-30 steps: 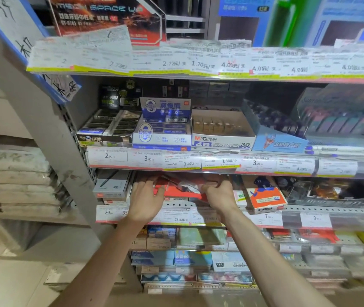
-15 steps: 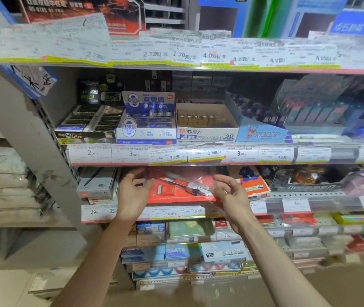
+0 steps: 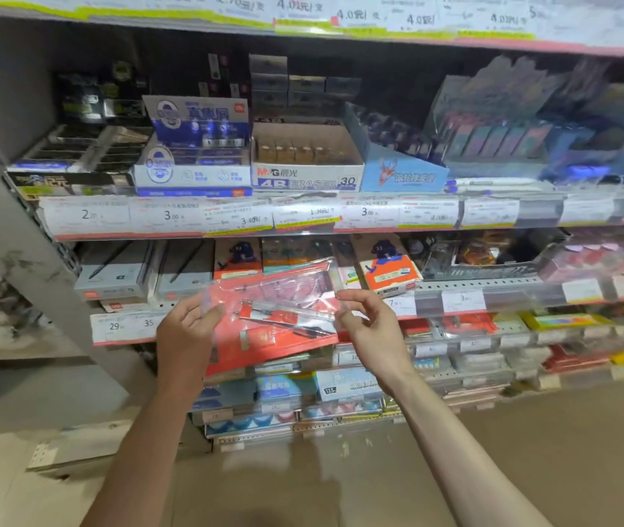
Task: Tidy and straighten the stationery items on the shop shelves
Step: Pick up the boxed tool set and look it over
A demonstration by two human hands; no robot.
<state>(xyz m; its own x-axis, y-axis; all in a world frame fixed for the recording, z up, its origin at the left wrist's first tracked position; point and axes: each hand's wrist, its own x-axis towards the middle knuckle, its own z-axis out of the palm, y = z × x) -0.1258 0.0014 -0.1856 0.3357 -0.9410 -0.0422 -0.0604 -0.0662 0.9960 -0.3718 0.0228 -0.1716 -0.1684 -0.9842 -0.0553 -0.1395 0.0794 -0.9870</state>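
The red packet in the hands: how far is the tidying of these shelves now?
Looks done: the eraser box and its neighbours sit squarely along the upper shelf edge. In hand: the left hand and right hand hold the red packet by its ends, off the shelf. Left: putting it back straight; the packs lower right look uneven, though blurred.

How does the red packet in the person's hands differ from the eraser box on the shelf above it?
The red packet is flat, wrapped in clear plastic and tilted; the eraser box is an open-topped cardboard carton sitting level. The packet is off the shelf, held by the left hand and right hand at either end; the box rests on its shelf untouched. The packet is mostly red, the box white and brown. Both are shop stationery stock.
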